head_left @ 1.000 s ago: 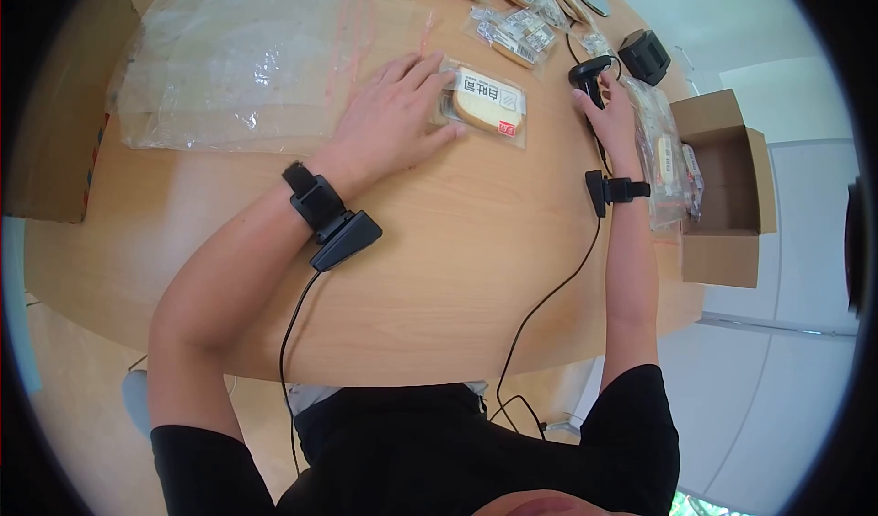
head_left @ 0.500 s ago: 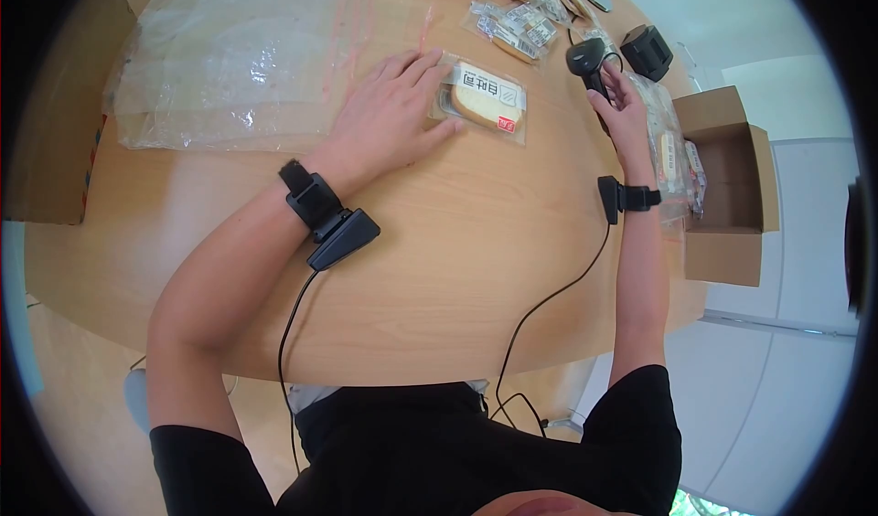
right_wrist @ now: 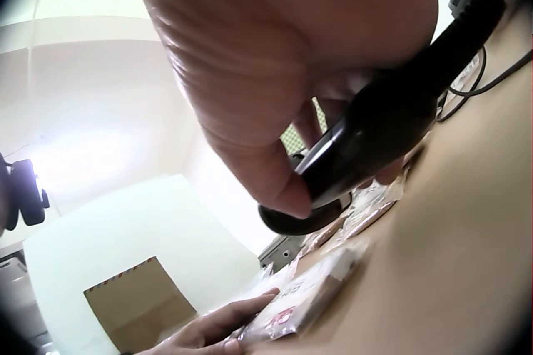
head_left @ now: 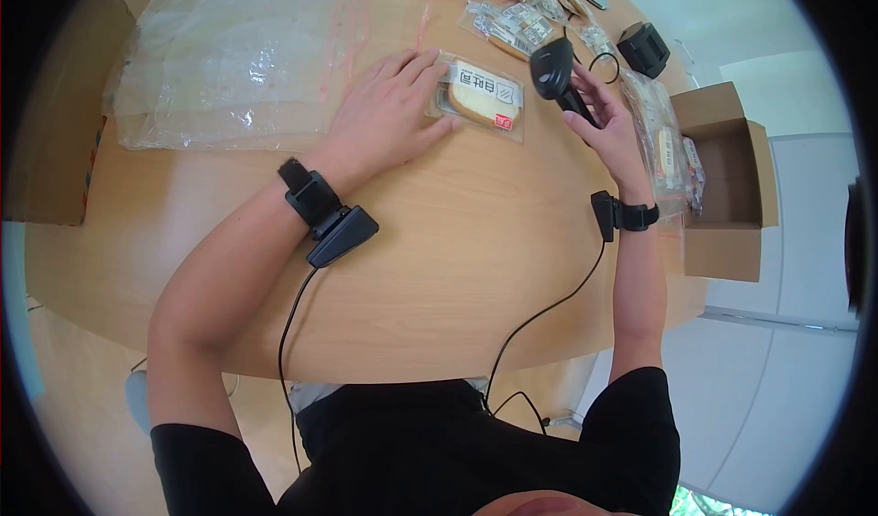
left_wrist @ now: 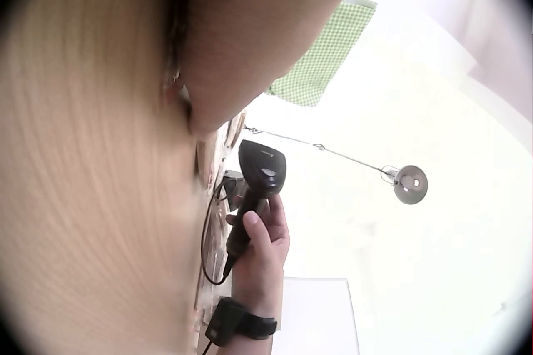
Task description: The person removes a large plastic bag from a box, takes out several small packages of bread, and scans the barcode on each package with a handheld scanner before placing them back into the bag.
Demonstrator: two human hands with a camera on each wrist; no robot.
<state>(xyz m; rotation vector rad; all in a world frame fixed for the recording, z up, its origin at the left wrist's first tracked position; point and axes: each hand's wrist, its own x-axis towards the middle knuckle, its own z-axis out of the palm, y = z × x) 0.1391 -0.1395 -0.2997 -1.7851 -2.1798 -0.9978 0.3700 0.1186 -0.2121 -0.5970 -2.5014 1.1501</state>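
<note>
1. Table [head_left: 457, 278]: light wood top, carries everything in reach.
2. Clear plastic bag [head_left: 238, 59]: big, laid flat on the left of the table, reddish strips near its right end.
3. Left cardboard box [head_left: 55, 105]: tall brown side at the left, next to the plastic bag.
4. Right cardboard box [head_left: 727, 178]: at the table's right edge, flaps apart, mouth toward the table.
5. Packet pile [head_left: 512, 27]: wrapped slices with barcode labels, overlapping, at the far side beyond the hands.
6. Left hand [head_left: 393, 105]: palm down, fingers extended and slightly apart, fingertips touching the left edge of the bread packet. Not gripping it.
7. Right hand [head_left: 608, 123]: clamped on the scanner's handle, thumb on the near side, fingers round the other.
8. Scanner [head_left: 553, 73]: black, handheld, up off the tabletop per left wrist view. Head is right of the bread packet, apart from it.
9. Bread packet [head_left: 485, 95]: flat on the table between the hands; white label, red mark at a lower corner.
10. Wrist cameras: one black unit strapped to each wrist, left [head_left: 334, 219] and right [head_left: 622, 212], both cabled.
</note>
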